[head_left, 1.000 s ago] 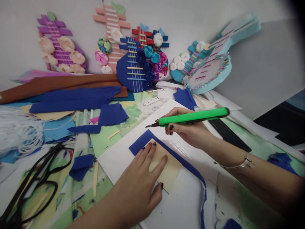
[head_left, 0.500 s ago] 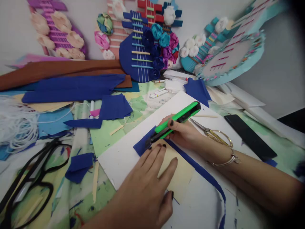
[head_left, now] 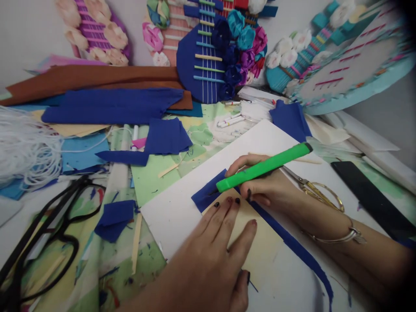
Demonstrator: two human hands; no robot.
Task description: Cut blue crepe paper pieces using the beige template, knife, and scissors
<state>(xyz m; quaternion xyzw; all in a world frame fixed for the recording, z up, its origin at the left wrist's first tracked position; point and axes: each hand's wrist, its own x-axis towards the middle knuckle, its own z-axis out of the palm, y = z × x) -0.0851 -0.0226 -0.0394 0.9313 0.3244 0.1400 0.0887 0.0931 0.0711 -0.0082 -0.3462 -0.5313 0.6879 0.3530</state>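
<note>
My right hand (head_left: 260,177) is closed around a green utility knife (head_left: 266,166), its front end down at the edge of a piece of dark blue crepe paper (head_left: 208,193). With fingers stretched out, my left hand (head_left: 221,234) lies flat on a cream-coloured card (head_left: 264,242). That card partly covers the blue piece. From beneath its right side a narrow blue strip (head_left: 295,251) curves toward me. All of this rests on a white board (head_left: 175,216). The knife's blade tip is too small to make out clearly.
Gold-handled scissors (head_left: 316,190) and a black phone-like slab (head_left: 370,199) lie to the right. Black glasses (head_left: 48,242), white cord (head_left: 29,147) and blue paper scraps (head_left: 115,221) are at left. Decorated paper guitars (head_left: 198,65) lean against the wall.
The knife has turned in my right hand, its front end now lower at the blue paper. My left hand stays on the card. The whole view has shifted slightly.
</note>
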